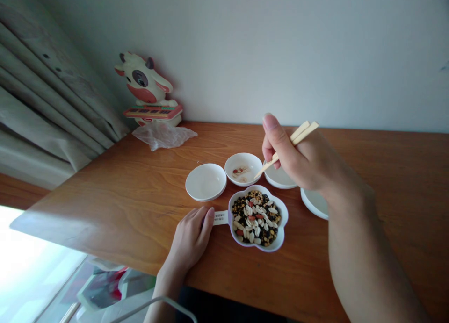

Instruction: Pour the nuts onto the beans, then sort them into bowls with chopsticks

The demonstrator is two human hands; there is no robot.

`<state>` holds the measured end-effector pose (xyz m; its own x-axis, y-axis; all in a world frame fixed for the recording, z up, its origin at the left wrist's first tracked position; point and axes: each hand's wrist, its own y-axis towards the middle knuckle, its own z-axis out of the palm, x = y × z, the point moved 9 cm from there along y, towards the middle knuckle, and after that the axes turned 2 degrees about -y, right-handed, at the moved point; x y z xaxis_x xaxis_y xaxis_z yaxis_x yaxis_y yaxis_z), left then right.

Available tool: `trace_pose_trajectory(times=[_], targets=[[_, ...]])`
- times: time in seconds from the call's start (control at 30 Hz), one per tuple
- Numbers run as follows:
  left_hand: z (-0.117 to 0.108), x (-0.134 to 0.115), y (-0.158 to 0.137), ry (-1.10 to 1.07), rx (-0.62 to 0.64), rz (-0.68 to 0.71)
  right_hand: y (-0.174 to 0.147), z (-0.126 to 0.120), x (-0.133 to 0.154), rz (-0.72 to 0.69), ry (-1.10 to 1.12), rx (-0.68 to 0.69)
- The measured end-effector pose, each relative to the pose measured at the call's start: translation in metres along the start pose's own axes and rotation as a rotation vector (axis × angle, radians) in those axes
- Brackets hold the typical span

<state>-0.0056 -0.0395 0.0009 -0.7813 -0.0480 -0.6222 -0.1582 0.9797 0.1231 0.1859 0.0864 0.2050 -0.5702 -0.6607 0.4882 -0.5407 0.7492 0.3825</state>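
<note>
My left hand [192, 236] is closed around the labelled handle of a white, flower-shaped scoop bowl [282, 220] resting on the table. Peanut halves, black beans and small yellow grains [256, 218] fill that bowl. In my right hand [298, 157] is a pair of wooden chopsticks [301, 133], their tips pointing down-left at the near rim of a small white bowl [242, 155]. A few reddish and pale bits [240, 171] lie inside it. To its left stands another white bowl [206, 183] with nothing visible inside. My right hand partly hides a third white bowl [280, 178].
One more white bowl [315, 204] sits at the right, partly behind my forearm. A cow toy with a keyboard [149, 91] and a crumpled clear plastic bag [164, 135] are at the back left. Curtains [45, 94] hang at the left. A pale cable [154, 302] crosses below the table edge.
</note>
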Motion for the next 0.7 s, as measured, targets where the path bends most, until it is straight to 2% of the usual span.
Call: trace_pose_trajectory(times=[0.17,0.27,0.7], targets=[[0.001,0.002,-0.001,-0.004,0.002,-0.003,-0.005,0.023,-0.01,0.034,-0.031,0.214],[0.0,0.002,-0.001,-0.007,0.0,-0.004,-0.008,0.033,-0.013,0.053,-0.023,0.298],[0.001,0.0,-0.001,-0.021,0.006,-0.002,-0.012,0.053,0.005,0.027,0.041,0.39]])
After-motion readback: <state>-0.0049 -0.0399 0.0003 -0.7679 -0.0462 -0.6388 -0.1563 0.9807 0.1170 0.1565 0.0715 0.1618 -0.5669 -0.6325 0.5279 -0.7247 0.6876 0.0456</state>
